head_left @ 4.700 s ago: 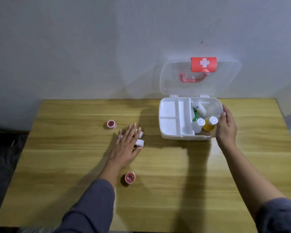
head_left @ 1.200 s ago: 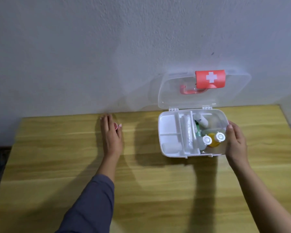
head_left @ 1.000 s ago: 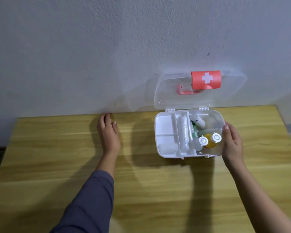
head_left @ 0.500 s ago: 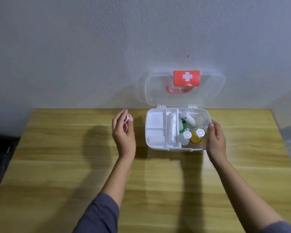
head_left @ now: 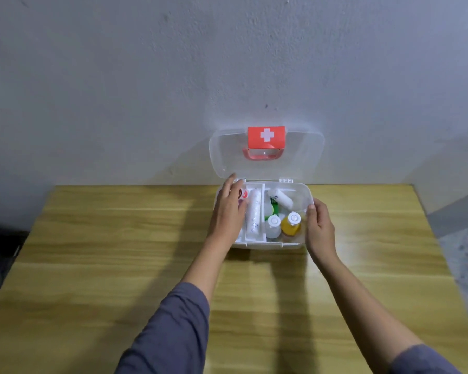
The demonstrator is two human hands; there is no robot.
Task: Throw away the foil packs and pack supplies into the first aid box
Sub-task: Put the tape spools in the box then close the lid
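The white first aid box [head_left: 303, 190] stands open at the table's far edge, its clear lid [head_left: 303, 155] with a red cross label leaning on the wall. My left hand [head_left: 227, 211] reaches over the box's left compartments, fingers around a small red-and-white tape roll [head_left: 243, 194] at the back left compartment. My right hand [head_left: 319, 228] grips the box's right wall. Inside lie a long white wrapped roll [head_left: 254, 214], a white bottle on its side [head_left: 280, 198], a small white bottle [head_left: 273, 225] and a yellow bottle [head_left: 291, 226]. No foil packs show.
The wooden table [head_left: 119, 252] runs left and toward me from the box. A grey wall [head_left: 146, 90] stands right behind the box. The floor drops away past the table's right edge [head_left: 427, 230].
My left hand has carried the tape roll from the tabletop left of the box to over its back left compartment. The right hand has stayed on the box's right side.
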